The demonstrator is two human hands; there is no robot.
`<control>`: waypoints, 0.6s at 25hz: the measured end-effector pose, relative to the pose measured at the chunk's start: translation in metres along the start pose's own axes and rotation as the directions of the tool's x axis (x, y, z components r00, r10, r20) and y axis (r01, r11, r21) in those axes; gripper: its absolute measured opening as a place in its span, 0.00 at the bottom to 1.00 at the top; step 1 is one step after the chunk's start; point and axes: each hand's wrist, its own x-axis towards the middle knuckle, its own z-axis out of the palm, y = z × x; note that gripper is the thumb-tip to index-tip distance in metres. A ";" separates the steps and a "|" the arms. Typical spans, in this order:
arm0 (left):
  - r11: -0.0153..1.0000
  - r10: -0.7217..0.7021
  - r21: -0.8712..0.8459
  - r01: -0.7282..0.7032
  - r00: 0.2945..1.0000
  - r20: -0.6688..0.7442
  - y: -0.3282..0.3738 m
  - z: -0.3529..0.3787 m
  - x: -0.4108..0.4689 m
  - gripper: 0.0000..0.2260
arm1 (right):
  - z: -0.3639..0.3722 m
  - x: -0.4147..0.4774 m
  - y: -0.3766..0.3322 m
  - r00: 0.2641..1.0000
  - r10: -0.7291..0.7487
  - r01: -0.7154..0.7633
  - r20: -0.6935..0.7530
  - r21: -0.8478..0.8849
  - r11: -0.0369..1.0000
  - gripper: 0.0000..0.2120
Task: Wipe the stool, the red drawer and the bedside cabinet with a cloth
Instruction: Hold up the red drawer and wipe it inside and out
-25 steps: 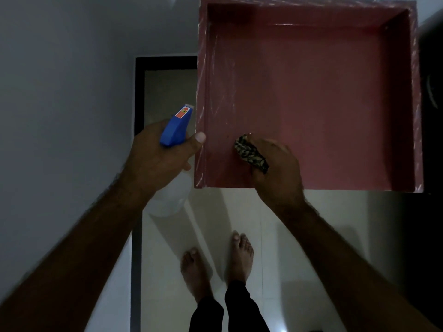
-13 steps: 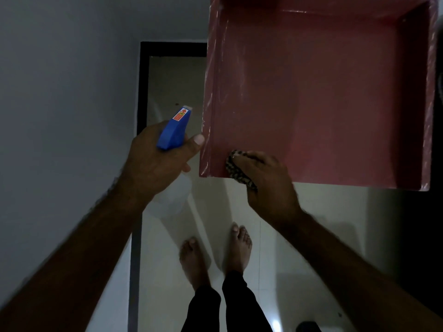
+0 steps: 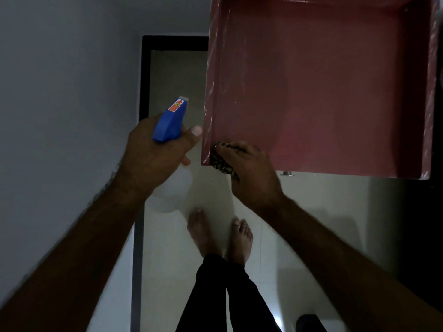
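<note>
Right hand: fingers curled tight round a crumpled dark-and-tan patterned cloth, pressing it into the near-left inside corner of the red square open-topped drawer. The cloth sits against the drawer's left wall and laps over the near rim; the lower end pokes out under the palm. The right forearm comes in from lower right.

Left hand: closed round the neck of a spray bottle with a blue plastic trigger head and a translucent white body. The thumb lies along the head and the nozzle points away from the person. There's a red label on top of the head. The bottle body hangs below the fist. The thumb tip is just beside the drawer's left outer wall; can't tell if it touches.

The drawer is seen from above, with its inside bare apart from the cloth and shiny wrinkled film along the side rims. A small metal knob shows under the near edge.

Below are two bare feet in black trousers on a pale tiled floor. There's a grey wall on the left and a dark door frame beside it. A dark object at the bottom edge is too dim to identify.
</note>
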 end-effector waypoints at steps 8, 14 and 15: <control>0.999 -0.024 0.037 0.023 0.999 0.048 0.002 -0.009 0.007 0.18 | -0.010 0.019 -0.008 0.953 0.304 -0.303 -0.023 0.027 0.953 0.36; 0.998 -0.005 0.057 0.001 0.998 0.069 0.007 -0.007 0.017 0.15 | -0.028 0.026 0.005 0.945 0.320 -0.320 -0.063 0.010 0.947 0.27; 0.998 -0.002 0.062 -0.002 0.997 0.074 0.007 -0.007 0.018 0.14 | -0.033 0.028 0.011 0.916 0.383 -0.381 -0.121 0.041 0.924 0.26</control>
